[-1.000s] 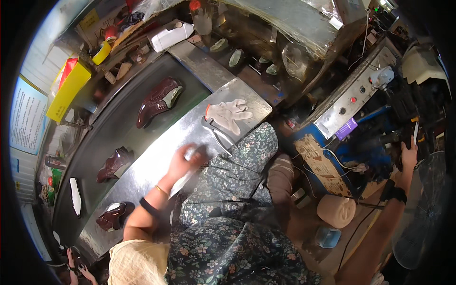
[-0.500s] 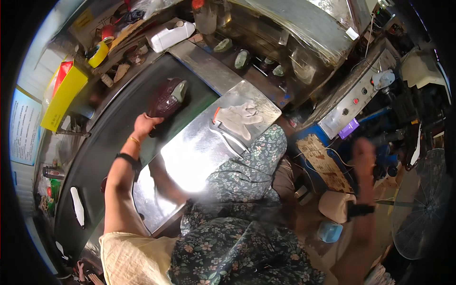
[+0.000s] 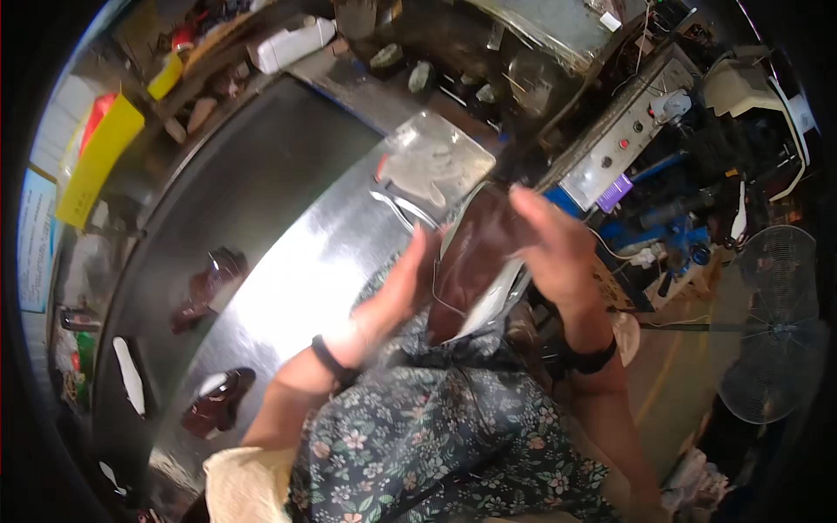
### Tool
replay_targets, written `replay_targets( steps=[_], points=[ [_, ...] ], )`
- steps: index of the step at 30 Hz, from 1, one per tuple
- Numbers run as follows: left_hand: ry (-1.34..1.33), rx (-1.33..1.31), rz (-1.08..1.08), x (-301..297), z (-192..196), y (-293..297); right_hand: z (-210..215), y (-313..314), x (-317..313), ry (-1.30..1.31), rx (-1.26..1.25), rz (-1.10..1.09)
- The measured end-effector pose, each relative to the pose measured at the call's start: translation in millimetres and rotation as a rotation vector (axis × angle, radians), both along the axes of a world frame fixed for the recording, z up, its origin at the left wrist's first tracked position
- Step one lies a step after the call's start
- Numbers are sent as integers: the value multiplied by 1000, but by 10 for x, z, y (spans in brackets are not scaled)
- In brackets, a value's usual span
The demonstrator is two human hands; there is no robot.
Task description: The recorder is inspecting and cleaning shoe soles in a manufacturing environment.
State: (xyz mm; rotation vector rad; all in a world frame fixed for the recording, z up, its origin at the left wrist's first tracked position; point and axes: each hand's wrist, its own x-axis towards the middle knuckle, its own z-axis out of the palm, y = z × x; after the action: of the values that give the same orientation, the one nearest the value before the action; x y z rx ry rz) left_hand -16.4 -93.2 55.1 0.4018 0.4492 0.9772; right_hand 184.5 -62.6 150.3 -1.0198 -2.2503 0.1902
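Observation:
A dark brown leather shoe is held up before my apron, tilted, with a pale strip along its lower right side. My right hand grips its right edge, thumb and fingers on either side. My left hand is at its left edge, thumb pointing up; its other fingers are partly hidden and blurred. Behind the shoe, a metal sheet slopes across my lap. Pincers and a pale work glove lie on it. Two more brown shoes, one farther and one nearer, stand to my left.
A dark belt curves along my left, carrying a white sole-shaped piece. A white plastic jug lies beyond it. On the right are a control panel with buttons and a round fan.
My left hand has left the belt, where it held a brown shoe, and come back to my lap. My right hand has swung in from the far right. A brown shoe is now between both hands.

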Motion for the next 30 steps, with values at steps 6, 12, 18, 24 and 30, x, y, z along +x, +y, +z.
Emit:
replay_targets(
  steps=[6,12,18,24,30],
  points=[
    [428,395,-119,602,39,-14,-156,-711,185,-213,15,115],
    [308,197,-80,922,12,-55,26,-813,464,-156,-130,56],
    [813,751,442,756,-243,272,-728,-539,204,457,-630,-153],
    [1103,886,328,504,-415,594,-1630,-734,447,697,-1054,-342],
    [752,102,-50,366,-564,586,-1640,-389,564,1106,-1581,-385]
  ],
)
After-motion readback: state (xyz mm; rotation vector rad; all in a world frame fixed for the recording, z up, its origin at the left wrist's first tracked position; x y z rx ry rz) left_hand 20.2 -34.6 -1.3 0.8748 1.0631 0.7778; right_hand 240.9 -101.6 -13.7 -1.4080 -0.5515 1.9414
